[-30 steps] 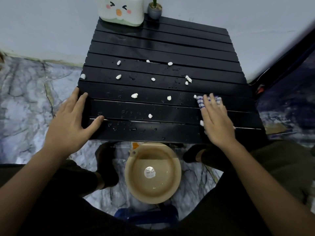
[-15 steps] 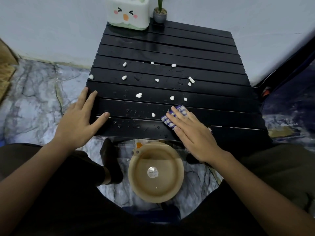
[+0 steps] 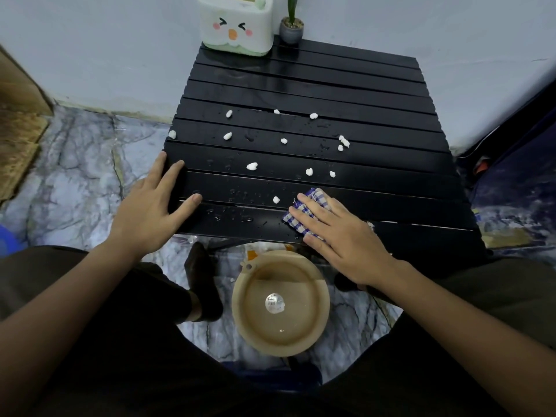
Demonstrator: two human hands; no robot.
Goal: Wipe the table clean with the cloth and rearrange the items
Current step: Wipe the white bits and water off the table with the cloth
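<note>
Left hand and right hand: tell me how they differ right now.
The right hand lies flat on the checked cloth, pressing it to the table; the left hand touches bare slats with nothing under it. The left hand sits at the table's near left corner, thumb spread along the top; the right hand sits near the middle of the front edge. Both are open, palms down.

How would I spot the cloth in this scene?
Start at the black slatted table and go to its near edge. The cloth lies flat there under the right hand. Blue-and-white checks separate it from the white crumbs.
</note>
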